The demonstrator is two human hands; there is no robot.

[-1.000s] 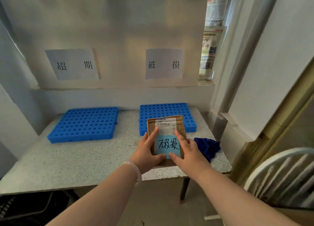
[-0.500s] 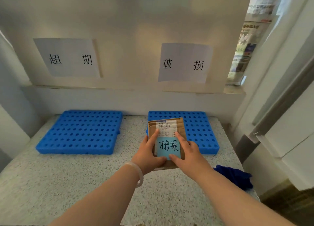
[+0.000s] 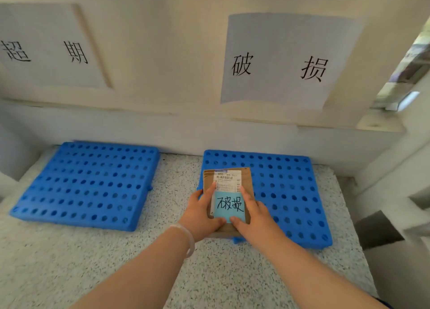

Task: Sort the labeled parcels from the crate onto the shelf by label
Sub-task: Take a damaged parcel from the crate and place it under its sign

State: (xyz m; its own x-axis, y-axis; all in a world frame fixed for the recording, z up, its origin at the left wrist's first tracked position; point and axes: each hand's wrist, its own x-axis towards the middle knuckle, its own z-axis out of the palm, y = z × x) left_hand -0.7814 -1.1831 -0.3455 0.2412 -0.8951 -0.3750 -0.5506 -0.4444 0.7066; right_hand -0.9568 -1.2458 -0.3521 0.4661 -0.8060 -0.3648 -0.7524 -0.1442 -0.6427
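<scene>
A small brown cardboard parcel (image 3: 246, 180) carries a white shipping label and a blue sticky note (image 3: 229, 206) handwritten 破损. My left hand (image 3: 201, 215) grips its left edge and my right hand (image 3: 254, 218) grips its right edge, thumbs pressed on the note. The parcel sits over the front left corner of the right blue perforated pad (image 3: 286, 192); whether it touches the pad I cannot tell. A paper sign reading 破损 (image 3: 286, 62) hangs on the wall above that pad.
A second blue perforated pad (image 3: 90, 183) lies to the left on the speckled table (image 3: 69, 262), under a sign reading 超期 (image 3: 46, 48). A white wall ledge runs behind both pads. A white cabinet and a dark gap (image 3: 377, 229) border the table's right side.
I have stepped closer to the table, and the parcel has travelled forward from the table's front edge to the right pad. Both hands keep the same hold.
</scene>
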